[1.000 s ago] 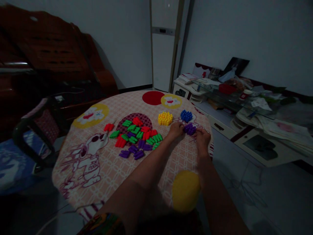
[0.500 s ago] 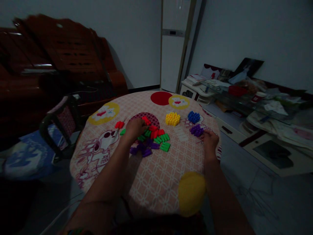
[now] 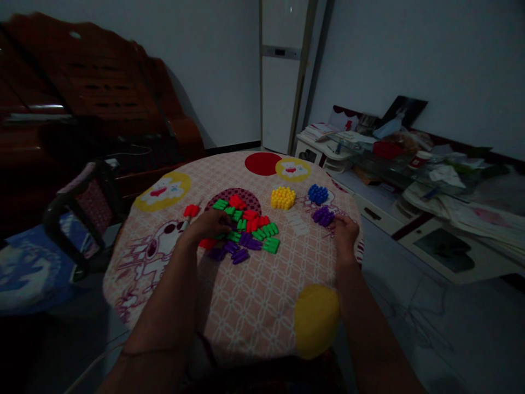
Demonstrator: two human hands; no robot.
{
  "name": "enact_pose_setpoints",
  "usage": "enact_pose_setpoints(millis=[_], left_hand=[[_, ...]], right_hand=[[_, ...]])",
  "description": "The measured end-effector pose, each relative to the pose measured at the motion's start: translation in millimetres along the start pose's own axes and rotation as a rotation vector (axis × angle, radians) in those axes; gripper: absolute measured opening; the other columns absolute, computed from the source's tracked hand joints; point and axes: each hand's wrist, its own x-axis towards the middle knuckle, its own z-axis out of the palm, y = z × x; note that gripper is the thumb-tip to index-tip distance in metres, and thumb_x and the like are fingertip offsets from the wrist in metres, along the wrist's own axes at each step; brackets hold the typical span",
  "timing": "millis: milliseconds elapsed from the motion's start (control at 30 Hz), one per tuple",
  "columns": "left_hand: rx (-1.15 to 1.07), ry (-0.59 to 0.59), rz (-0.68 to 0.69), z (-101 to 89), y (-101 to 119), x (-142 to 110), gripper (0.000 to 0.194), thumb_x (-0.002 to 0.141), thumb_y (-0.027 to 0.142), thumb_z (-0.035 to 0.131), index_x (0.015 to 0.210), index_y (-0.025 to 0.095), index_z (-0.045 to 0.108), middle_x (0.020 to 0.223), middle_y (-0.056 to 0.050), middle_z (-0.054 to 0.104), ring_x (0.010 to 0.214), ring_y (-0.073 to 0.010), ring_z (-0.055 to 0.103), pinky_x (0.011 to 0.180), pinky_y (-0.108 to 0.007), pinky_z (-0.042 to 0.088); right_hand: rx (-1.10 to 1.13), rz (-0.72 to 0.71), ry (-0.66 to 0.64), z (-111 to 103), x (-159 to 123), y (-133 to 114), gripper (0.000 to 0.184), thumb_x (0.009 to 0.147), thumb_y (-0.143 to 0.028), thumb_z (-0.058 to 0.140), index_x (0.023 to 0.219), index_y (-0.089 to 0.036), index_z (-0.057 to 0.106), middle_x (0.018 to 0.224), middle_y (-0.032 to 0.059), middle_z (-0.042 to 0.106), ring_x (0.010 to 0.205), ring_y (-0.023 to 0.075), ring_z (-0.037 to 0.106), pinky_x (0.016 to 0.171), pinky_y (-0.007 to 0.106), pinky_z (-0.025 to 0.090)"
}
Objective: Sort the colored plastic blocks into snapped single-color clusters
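Note:
Small plastic blocks lie in a mixed pile on the table. My left hand (image 3: 208, 224) is at the pile's left side with its fingers curled inward; what they hold, if anything, is hidden. Around it are green blocks (image 3: 271, 244), red blocks (image 3: 237, 202) and purple blocks (image 3: 240, 255). My right hand (image 3: 346, 230) is closed at the right edge of a tight purple block cluster (image 3: 322, 216), thumb and fingers pinched against it. Just behind that stands a blue block cluster (image 3: 318, 193), and to its left a yellow block cluster (image 3: 283, 198).
A patterned cloth covers the round table (image 3: 254, 306). One red block group (image 3: 191, 210) lies apart on the left. A chair (image 3: 82, 213) stands at the left, a wooden sofa (image 3: 94, 93) behind it. A cluttered low cabinet (image 3: 435, 246) runs along the right wall.
My left hand has moved left and toward me from the red and green blocks, uncovering more of the pile. My right hand stays at the purple cluster. The view has shifted slightly.

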Motion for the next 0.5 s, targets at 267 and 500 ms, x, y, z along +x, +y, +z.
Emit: enact_pose_setpoints(millis=[267, 500], left_hand=[[-0.405, -0.004, 0.047, 1.6, -0.4, -6.3, 0.038, 0.061, 0.045, 0.071, 0.088, 0.019, 0.069, 0.06, 0.003, 0.058, 0.06, -0.0156, 0.057, 0.056, -0.025, 0.046], [-0.436, 0.23, 0.031, -4.9, 21.1, -11.9, 0.044, 0.068, 0.041, 0.067, 0.103, 0.015, 0.07, 0.075, -0.002, 0.065, 0.067, -0.0178, 0.061, 0.064, -0.029, 0.05]], right_hand=[[0.062, 0.048, -0.014, 1.4, 0.5, 2.5, 0.033, 0.065, -0.033, 0.054, 0.086, -0.015, 0.073, 0.053, -0.0011, 0.061, 0.05, 0.0173, 0.056, 0.048, 0.026, 0.043], [0.024, 0.027, -0.007, 1.3, 1.3, 5.2, 0.036, 0.068, -0.034, 0.053, 0.089, -0.014, 0.074, 0.056, 0.0002, 0.063, 0.052, 0.0174, 0.058, 0.049, 0.026, 0.042]])
